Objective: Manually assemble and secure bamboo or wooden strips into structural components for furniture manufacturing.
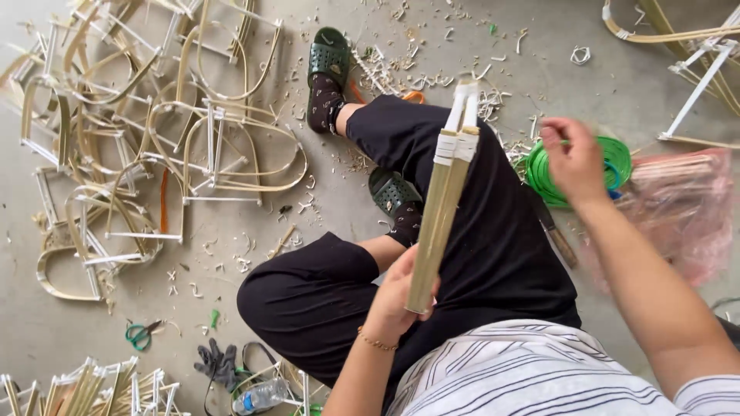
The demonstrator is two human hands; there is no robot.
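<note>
My left hand (401, 296) grips the lower end of a bundle of flat bamboo strips (443, 196), held upright over my lap, its top end wrapped in white binding. My right hand (574, 158) is raised to the right, blurred, fingers curled, above a coil of green plastic cord (543, 173); whether it pinches a strand I cannot tell. I sit cross-legged in black trousers with green sandals (329, 58).
A heap of bent bamboo frames (154, 139) covers the floor at left. Green-handled scissors (139, 335), a grey glove (217, 362) and a plastic bottle (258, 397) lie near my knee. A pink bag of sticks (682, 208) sits right; a knife (556, 235) lies beside my leg.
</note>
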